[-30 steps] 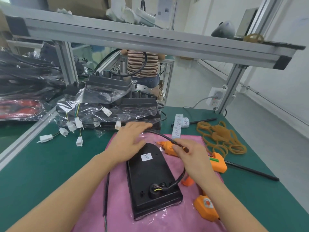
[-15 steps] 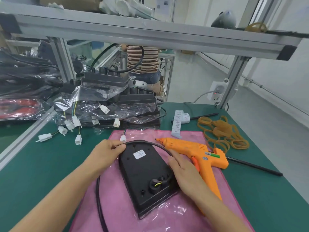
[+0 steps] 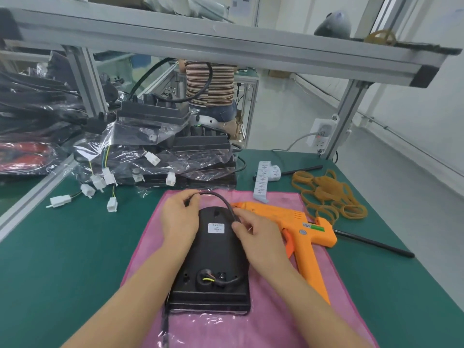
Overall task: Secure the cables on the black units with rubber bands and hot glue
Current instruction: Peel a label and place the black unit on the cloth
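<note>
Black unit [image 3: 213,267] lying flat on pink mat [image 3: 276,322], near desk [image 3: 62,259] edge. Both forearms reaching forward over it. Left hand [image 3: 179,222] resting on unit's far left edge, grip pinching black cable [image 3: 221,198] at fingertips. Right hand [image 3: 256,237] pinching same cable where arc is coming down beside white label [image 3: 216,228]. Orange glue gun [image 3: 293,229] lying just right of unit. Rubber bands [image 3: 329,197] piled beyond it. Bagged units [image 3: 155,151] stacking up farther back, white connectors [image 3: 100,182] spilling out.
</note>
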Available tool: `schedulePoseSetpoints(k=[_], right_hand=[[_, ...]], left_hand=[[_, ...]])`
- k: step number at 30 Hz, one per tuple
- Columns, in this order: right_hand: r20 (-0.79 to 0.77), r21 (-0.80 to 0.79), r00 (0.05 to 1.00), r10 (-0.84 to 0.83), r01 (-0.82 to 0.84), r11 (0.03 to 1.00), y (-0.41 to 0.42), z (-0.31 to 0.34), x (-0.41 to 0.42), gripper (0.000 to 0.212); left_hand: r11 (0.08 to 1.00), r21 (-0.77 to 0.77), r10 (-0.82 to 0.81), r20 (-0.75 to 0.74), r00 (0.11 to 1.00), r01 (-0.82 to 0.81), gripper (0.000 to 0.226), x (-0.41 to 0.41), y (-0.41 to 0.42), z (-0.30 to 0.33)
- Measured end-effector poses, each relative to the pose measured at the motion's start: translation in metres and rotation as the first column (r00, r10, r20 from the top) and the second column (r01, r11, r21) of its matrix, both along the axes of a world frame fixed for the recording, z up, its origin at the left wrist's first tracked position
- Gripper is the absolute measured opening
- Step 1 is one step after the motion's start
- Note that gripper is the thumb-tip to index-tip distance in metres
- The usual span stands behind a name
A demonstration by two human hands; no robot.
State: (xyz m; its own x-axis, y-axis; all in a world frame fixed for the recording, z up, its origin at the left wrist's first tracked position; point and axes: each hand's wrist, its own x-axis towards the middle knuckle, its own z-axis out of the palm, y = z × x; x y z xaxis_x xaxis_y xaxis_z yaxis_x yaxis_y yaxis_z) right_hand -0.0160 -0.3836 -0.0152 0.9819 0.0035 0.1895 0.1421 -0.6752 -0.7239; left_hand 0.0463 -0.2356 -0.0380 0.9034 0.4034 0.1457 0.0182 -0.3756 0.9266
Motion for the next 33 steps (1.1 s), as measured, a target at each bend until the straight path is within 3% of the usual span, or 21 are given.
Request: schedulePoseSetpoints(k=[5,7,9,13,20,26,28,31,33], right_hand=[[-0.003,-0.384,1.000,0.019,-0.018,0.923,0.008,-0.001,0.003,0.026],[-0.027,-0.459,0.999,0.018,-0.029,0.888,0.010,0.000,0.006,0.024],[-0.012,-0.470,1.000,0.005,-0.010,0.883,0.013,-0.001,0.006,0.026],[0.065,-0.385,0.997,-0.036,0.058,0.921,0.017,-0.005,0.002,0.040],[0.080,-0.422,0.997,-0.010,0.043,0.905,0.017,-0.006,0.000,0.044],[0.047,-0.370,0.999,0.008,0.010,0.929,0.016,-0.009,0.003,0.041],[0.040,-0.308,0.999,0.027,-0.014,0.951,0.011,-0.010,0.004,0.038],[-0.015,-0.265,0.999,0.049,-0.051,0.963,0.005,-0.011,0.005,0.038],[-0.043,-0.276,0.998,0.036,-0.047,0.960,0.007,-0.007,0.005,0.039]], left_hand=[[0.976,0.196,-0.068,-0.135,0.989,0.094,0.022,-0.007,0.021,0.014],[0.976,0.147,-0.137,-0.161,0.977,0.161,0.020,-0.014,0.044,0.026],[0.968,0.070,-0.224,-0.194,0.955,0.241,0.022,-0.033,0.060,0.035],[0.902,0.189,-0.321,-0.305,0.897,0.387,0.026,-0.085,0.043,0.034],[0.923,0.152,-0.298,-0.301,0.906,0.354,0.015,-0.106,0.024,0.038],[0.819,0.491,-0.183,-0.268,0.946,0.297,0.012,-0.118,0.022,0.041],[0.878,0.372,-0.203,-0.280,0.938,0.301,0.014,-0.119,0.020,0.037],[0.954,0.035,-0.273,-0.312,0.910,0.298,0.019,-0.119,0.021,0.032],[0.950,0.006,-0.291,-0.335,0.896,0.311,0.022,-0.116,0.021,0.030]])
